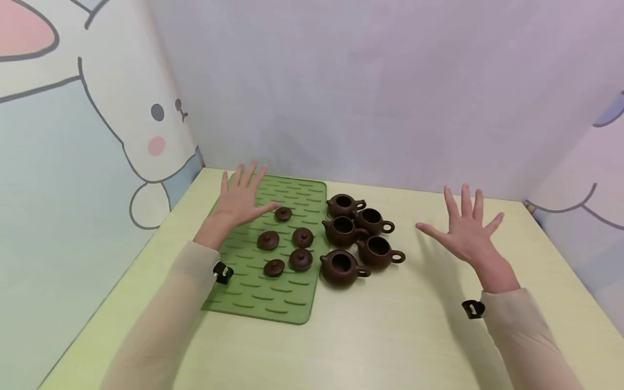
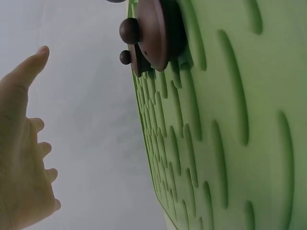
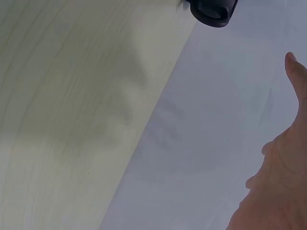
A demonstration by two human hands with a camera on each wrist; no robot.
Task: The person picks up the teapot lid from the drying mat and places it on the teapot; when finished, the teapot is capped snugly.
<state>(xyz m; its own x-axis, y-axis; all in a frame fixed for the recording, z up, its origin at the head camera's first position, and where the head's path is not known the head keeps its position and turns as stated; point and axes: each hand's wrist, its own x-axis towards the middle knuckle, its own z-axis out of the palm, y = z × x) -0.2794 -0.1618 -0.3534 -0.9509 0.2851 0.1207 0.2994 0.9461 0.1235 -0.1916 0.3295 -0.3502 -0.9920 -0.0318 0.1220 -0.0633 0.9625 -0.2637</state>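
Observation:
Several dark brown teapot lids [image 1: 300, 259] with round knobs lie on a green ridged mat [image 1: 287, 311]. Just right of the mat, several small brown teapots [image 1: 341, 268] stand close together without lids, most handles pointing right. My left hand [image 1: 237, 203] hovers over the mat's left side with fingers spread, holding nothing. Nearest to it is the farthest lid [image 1: 283, 214]; in the left wrist view, a lid [image 2: 156, 33] appears near the thumb. Apart from the teapots, my right hand [image 1: 467, 235] is raised over the table's right side, fingers spread and holding nothing.
The pale wooden table [image 1: 380, 341] meets a plain light wall [image 1: 365, 97] at the back. Side panels with cartoon drawings [image 1: 122, 108] stand at left and right. A dark teapot part [image 3: 213, 12] shows at the top of the right wrist view.

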